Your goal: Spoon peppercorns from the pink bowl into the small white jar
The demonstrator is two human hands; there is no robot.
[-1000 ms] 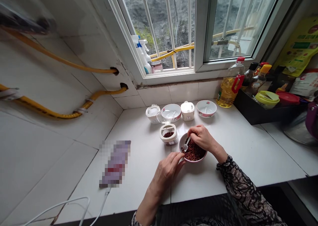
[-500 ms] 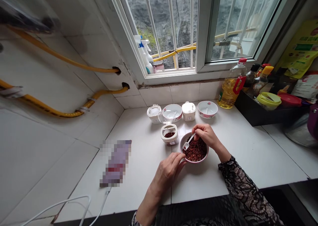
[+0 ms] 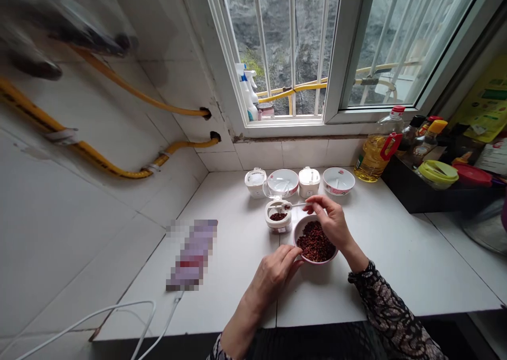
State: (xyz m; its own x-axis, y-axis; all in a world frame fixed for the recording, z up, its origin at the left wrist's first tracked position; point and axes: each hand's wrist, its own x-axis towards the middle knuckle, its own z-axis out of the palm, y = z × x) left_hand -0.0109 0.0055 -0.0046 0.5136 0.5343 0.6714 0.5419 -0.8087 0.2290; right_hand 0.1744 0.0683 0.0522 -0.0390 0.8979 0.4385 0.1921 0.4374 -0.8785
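Note:
My right hand (image 3: pixel 327 217) pinches the handle of a small white spoon (image 3: pixel 298 206). The spoon's bowl carries some dark red bits and is over the open mouth of a seasoning jar (image 3: pixel 278 225). Similar dark red dried grains, like peppercorns, lie inside that jar. Below my right hand, a pink-rimmed bowl (image 3: pixel 303 223) holds a heap of the dark red peppercorns (image 3: pixel 317 244). My left hand (image 3: pixel 277 267) grips the bowl's near left rim between thumb and fingers.
Behind stand two white lidded jars (image 3: pixel 255 183) (image 3: pixel 309 182) and two flowered bowls (image 3: pixel 282 182) (image 3: pixel 338 182). At the right are an oil bottle (image 3: pixel 374 151) and a black condiment box (image 3: pixel 412 191). A blurred phone-like object (image 3: pixel 193 254) with a white cable (image 3: pixel 168 318) lies left.
My right hand has lifted the spoon from the bowl of peppercorns and brought it over the open jar. My left hand stays on the bowl's rim. The view has shifted slightly.

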